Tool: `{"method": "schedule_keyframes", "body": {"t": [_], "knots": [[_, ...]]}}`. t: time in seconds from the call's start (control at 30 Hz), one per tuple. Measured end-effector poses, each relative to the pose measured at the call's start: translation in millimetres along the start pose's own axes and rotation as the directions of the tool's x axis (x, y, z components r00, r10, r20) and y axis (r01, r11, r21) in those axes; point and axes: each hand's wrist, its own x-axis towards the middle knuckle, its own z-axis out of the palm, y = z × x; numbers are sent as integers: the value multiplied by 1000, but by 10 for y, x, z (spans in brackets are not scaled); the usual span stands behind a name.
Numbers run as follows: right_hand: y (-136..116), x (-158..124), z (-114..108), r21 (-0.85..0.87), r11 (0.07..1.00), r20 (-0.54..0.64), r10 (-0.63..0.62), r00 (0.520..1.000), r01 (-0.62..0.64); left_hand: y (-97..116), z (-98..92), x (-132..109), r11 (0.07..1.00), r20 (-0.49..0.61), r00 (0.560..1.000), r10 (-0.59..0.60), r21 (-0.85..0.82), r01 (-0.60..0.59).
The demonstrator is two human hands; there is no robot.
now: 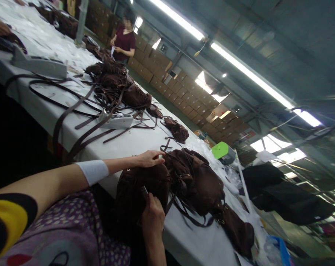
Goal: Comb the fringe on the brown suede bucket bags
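A dark brown bag [131, 181] with a gathered, soft body is at the table's near edge, in front of me. My left hand [148, 159] is closed at its top edge, and a small pale piece shows by the fingertips. Against the bag's front, my right hand [154, 212] is wrapped round a slim grey tool [144, 191]; only its flat end sticks out, so its kind is unclear. Touching this bag on the right is another brown bag [203, 181] with straps, drawstrings and metal eyelets. A further brown bag [236, 229] lies beyond it.
The long white table [145, 142] carries a heap of brown bags [114, 81] with straps hanging over the near edge. Grey tape-dispenser-like holders [116, 121] stand there. A person [124, 40] is at the far side. Cartons [181, 88] are stacked behind; clear plastic [232, 179] lies right.
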Motion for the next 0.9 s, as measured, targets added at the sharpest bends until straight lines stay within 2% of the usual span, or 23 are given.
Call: {"method": "schedule_keyframes", "body": {"t": [0.07, 0.13, 0.17, 0.27, 0.33, 0.4, 0.47, 0.53, 0.6, 0.63, 0.73, 0.83, 0.9], "knots": [[24, -11, 83, 3, 999, 40, 35, 999, -35, -76, -105, -336, 1000, -90, 996, 15, -3, -16], [19, -28, 159, -7, 998, 88, 60, 994, -59, -220, -149, -803, 1000, -180, 984, -10, -9, 9], [8, -28, 189, -18, 997, 110, 74, 991, -72, -307, -135, -1057, 1000, -191, 981, -20, 12, 23], [-41, 36, 239, -52, 991, 161, 130, 978, -123, -558, 47, -1692, 995, -127, 991, -39, 91, 51], [-74, 109, 246, -56, 987, 188, 159, 969, -151, -685, 228, -1863, 988, -125, 990, -65, 133, 82], [-95, 166, 242, -42, 985, 217, 171, 961, -166, -782, 384, -1811, 975, -237, 965, -113, 162, 154], [-94, 180, 232, -2, 984, 232, 174, 957, -178, -854, 465, -1625, 953, -359, 920, -161, 186, 240], [-67, 152, 222, 75, 974, 230, 192, 954, -214, -896, 470, -1411, 931, -384, 906, -181, 231, 284], [-20, 109, 213, 228, 928, 226, 244, 943, -295, -904, 432, -1224, 910, -348, 922, -172, 303, 284], [6, 89, 208, 336, 874, 233, 284, 930, -351, -897, 410, -1143, 899, -321, 932, -168, 337, 278], [76, 47, 190, 592, 650, 290, 379, 879, -476, -850, 376, -926, 891, -204, 959, -195, 372, 260], [113, 23, 164, 670, 525, 372, 374, 849, -525, -781, 398, -745, 885, -110, 954, -280, 355, 301], [112, 14, 139, 705, 451, 422, 353, 835, -547, -734, 424, -652, 855, -128, 931, -341, 370, 364]]}}
